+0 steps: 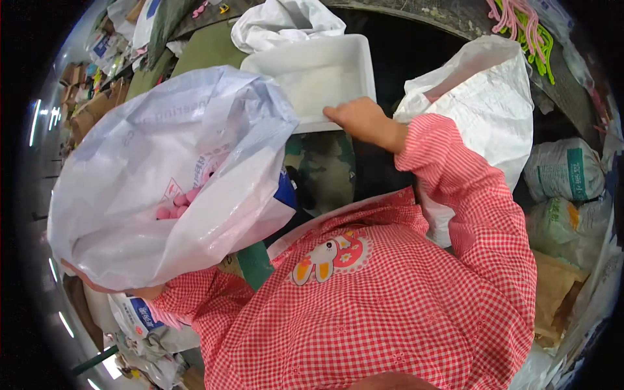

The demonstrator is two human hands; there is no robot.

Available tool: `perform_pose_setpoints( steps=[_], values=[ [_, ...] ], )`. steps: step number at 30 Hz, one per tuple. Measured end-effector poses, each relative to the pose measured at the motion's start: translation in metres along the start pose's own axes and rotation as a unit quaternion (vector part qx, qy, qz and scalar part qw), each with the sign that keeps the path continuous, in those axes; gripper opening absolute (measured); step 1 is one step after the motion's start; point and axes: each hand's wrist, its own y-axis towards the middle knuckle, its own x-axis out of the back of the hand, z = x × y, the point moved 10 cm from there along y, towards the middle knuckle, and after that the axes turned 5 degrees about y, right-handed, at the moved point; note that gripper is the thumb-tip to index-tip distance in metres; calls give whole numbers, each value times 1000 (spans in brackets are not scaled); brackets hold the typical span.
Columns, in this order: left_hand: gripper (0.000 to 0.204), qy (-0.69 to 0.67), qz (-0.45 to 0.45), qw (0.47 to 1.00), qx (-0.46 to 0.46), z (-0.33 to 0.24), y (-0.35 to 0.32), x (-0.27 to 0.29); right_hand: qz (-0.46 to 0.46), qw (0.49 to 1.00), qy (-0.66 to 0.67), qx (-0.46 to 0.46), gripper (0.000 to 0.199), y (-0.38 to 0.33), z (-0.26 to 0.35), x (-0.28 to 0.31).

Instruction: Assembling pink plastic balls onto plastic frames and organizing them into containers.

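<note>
White rectangular plastic tray (pixel 318 78) is gripped at its near rim by the right hand (pixel 361 120), fingers curled, while a translucent plastic bag (pixel 162 175) of pink pieces is hugged leftward, left hand hidden, state unreadable, so spilling is risked if tilted.

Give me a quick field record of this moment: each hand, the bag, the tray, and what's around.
left hand: hidden behind the translucent plastic bag, apparently holding it up
bag contents: pink pieces showing through
right hand: on the near rim of the white tray
tray: looks empty
right side: open white woven sack
far right: filled sacks
top right: pink and green hangers
</note>
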Motion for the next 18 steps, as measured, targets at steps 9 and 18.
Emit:
perform_pose_setpoints(
  steps=[9, 18],
  values=[
    [46, -102, 8, 993, 61, -97, 31, -31, -287, 950, 115, -43, 23, -53, 56, 19],
    [50, -159, -33, 979, 125, 111, 47, -76, -262, 543, 797, -42, 62, -82, 118, 43]
  ],
)
